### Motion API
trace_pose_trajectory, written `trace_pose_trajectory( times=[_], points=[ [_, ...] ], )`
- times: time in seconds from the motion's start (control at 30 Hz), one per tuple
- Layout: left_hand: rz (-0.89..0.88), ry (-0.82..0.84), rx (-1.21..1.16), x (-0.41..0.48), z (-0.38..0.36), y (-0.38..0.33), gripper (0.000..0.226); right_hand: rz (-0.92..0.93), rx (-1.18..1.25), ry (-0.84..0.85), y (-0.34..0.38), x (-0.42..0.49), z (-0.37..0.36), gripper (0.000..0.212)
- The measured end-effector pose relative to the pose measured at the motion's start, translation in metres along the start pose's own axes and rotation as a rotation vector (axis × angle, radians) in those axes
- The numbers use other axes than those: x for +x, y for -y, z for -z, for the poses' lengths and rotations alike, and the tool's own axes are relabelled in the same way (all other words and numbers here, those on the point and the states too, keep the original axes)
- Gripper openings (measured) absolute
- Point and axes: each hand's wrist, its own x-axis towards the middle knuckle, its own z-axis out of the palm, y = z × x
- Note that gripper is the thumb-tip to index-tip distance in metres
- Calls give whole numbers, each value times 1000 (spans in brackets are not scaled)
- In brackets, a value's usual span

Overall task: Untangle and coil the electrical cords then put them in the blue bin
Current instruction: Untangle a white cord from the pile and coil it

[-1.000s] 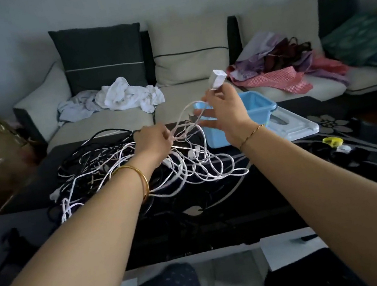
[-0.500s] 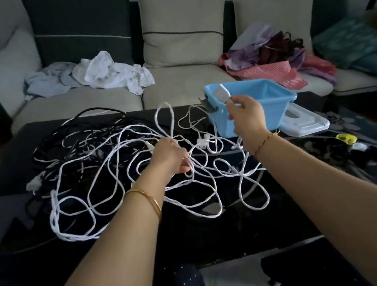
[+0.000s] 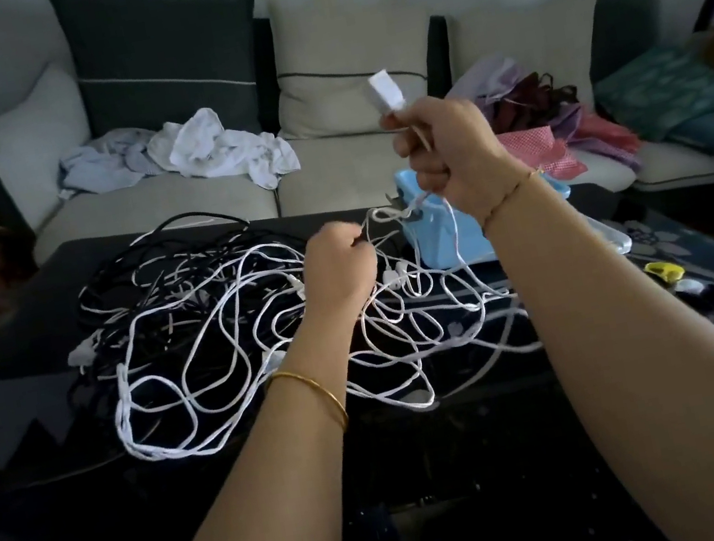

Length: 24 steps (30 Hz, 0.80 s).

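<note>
Right now your right hand (image 3: 449, 154) is raised above the surface (image 3: 449, 454), its fingers curled tight round a white cord (image 3: 454, 229) just below its white plug (image 3: 385, 91), which sticks up out of the top of your fist. From the bottom of that fist the cord drops across the front of the blue bin (image 3: 425, 220) and runs down into the tangle. Your left hand (image 3: 338, 269) is lower and nearer the middle, also closed into a fist, gripping a thin white strand where it leaves the heap. A gold bangle (image 3: 313, 385) sits on your left wrist and a thin bracelet (image 3: 509, 195) on your right. Below and to the left of both hands the tangle of white cords (image 3: 235, 349) sprawls in loose loops over the dark surface, with black cords (image 3: 145, 269) knotted through it on the far left side. The blue bin stands on the surface just behind your right wrist, which hides most of it, so you cannot tell what lies inside. A pale lid (image 3: 611, 235) lies beside the bin on its right, and a small yellow thing (image 3: 665, 270) lies farther right, well apart from the cords. Beyond the surface is a sofa (image 3: 153, 206) with white clothes (image 3: 205, 149) heaped on its left seat and coloured clothes (image 3: 549, 126) piled behind your right hand.
</note>
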Motion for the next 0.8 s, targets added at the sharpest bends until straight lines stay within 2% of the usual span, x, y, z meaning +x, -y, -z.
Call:
trace_pose_trajectory(
  times=[0.07, 0.13, 0.27, 0.33, 0.37, 0.4, 0.47, 0.5, 0.6, 0.67, 0.7, 0.8],
  points=[
    [-66, 94, -130, 3, -1, -22, 14, -76, 231, 130, -5, -3, 10, 22],
    [-75, 219, -202, 8, -4, -37, 22, -110, 442, 179, -13, -4, 21, 23],
    [-105, 344, -194, 22, -31, -48, 47, -96, 759, 105, -24, 2, 55, 17],
    [-89, 381, -243, 30, -44, -56, 43, -70, 684, 38, -33, 1, 74, 11],
    [-73, 411, -271, 32, -48, -59, 36, -80, 568, -6, -37, -1, 82, 11],
    [-77, 438, -254, 38, -53, -59, 41, -96, 440, -56, -41, -3, 88, 12],
    [-95, 487, -158, 42, -62, -65, 83, -99, 333, -133, -47, -7, 97, 13],
    [-110, 498, -101, 40, -66, -69, 84, -84, 359, -148, -47, -8, 99, 14],
    [-210, 423, 88, 37, -79, -68, 33, -21, 424, -185, -47, -10, 101, 12],
    [-201, 353, 126, 34, -81, -60, 13, -3, 335, -247, -48, -11, 102, 14],
    [-197, 319, 143, 33, -80, -53, 7, 6, 322, -271, -48, -11, 102, 16],
    [-169, 267, 216, 27, -70, -41, 16, 33, 487, -317, -43, -8, 101, 20]
  ],
)
